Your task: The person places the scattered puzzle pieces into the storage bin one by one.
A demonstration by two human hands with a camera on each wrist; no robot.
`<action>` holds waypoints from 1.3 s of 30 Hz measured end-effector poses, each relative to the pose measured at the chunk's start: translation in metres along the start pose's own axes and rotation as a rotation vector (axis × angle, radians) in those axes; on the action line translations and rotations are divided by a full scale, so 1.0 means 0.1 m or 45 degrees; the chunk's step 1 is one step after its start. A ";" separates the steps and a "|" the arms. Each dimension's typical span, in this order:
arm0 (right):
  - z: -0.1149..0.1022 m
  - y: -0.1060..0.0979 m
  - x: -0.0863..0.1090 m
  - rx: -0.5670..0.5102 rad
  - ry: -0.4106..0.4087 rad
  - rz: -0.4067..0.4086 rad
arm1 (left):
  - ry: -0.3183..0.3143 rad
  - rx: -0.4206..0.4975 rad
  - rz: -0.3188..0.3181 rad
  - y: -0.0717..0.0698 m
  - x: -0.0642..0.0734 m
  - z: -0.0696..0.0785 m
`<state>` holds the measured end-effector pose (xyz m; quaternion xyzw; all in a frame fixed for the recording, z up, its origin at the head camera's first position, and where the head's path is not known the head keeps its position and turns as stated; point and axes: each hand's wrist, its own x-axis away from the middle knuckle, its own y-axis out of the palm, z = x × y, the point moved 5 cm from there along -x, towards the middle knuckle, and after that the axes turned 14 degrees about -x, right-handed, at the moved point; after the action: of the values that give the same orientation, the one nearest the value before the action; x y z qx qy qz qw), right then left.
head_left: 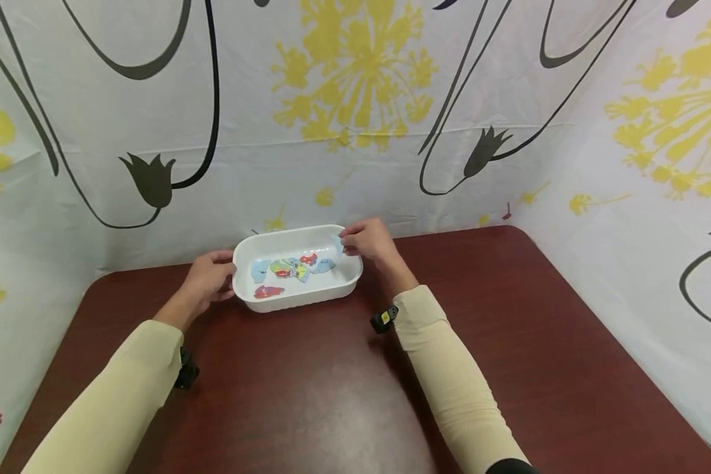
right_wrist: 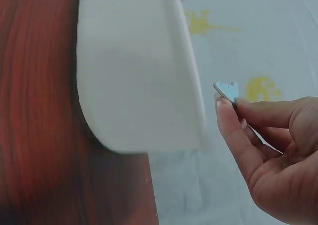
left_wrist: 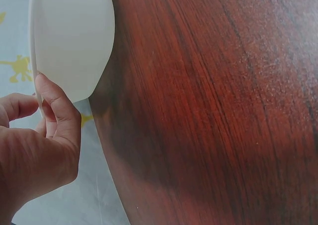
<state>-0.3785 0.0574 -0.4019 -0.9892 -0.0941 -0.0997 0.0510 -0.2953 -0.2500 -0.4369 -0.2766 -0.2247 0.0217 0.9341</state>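
A white oval-ended tub (head_left: 284,302) stands near the back edge of the table. Several flat coloured pieces, like jigsaw puzzle pieces (head_left: 297,270), lie on its floor. My left hand (head_left: 209,279) grips the tub's left end; in the left wrist view, thumb and fingers pinch the tub's rim (left_wrist: 34,46). Above the tub's right end, my right hand (head_left: 372,242) pinches a light blue puzzle piece (right_wrist: 228,90) between thumb and fingertips. In the right wrist view that piece is held apart from the tub wall (right_wrist: 139,86).
The dark red-brown table (head_left: 308,395) has rounded back corners. A white cloth (head_left: 343,178) with yellow flowers and dark stems hangs behind it and at both sides. A small black device (head_left: 384,319) sits at the right wrist, another black device (head_left: 186,370) at the left.
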 end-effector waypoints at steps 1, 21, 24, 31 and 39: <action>0.01 0.05 0.00 -0.003 0.004 -0.012 | -0.005 -0.006 0.002 0.00 0.00 0.00; 0.24 0.90 0.00 0.556 0.009 -0.212 | -0.018 0.006 0.005 -0.01 0.01 0.01; 0.24 0.97 0.00 0.669 0.003 -0.241 | -0.025 0.007 0.000 -0.01 0.01 0.00; 0.25 1.10 -0.01 0.864 -0.011 -0.296 | -0.026 -0.005 -0.011 -0.01 0.03 -0.02; 0.26 1.14 -0.03 1.008 -0.049 -0.297 | -0.023 0.002 -0.016 0.01 0.00 -0.01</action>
<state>-0.3542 -0.0510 -0.4368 -0.8777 -0.2376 -0.0423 0.4141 -0.2947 -0.2496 -0.4387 -0.2744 -0.2350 0.0185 0.9323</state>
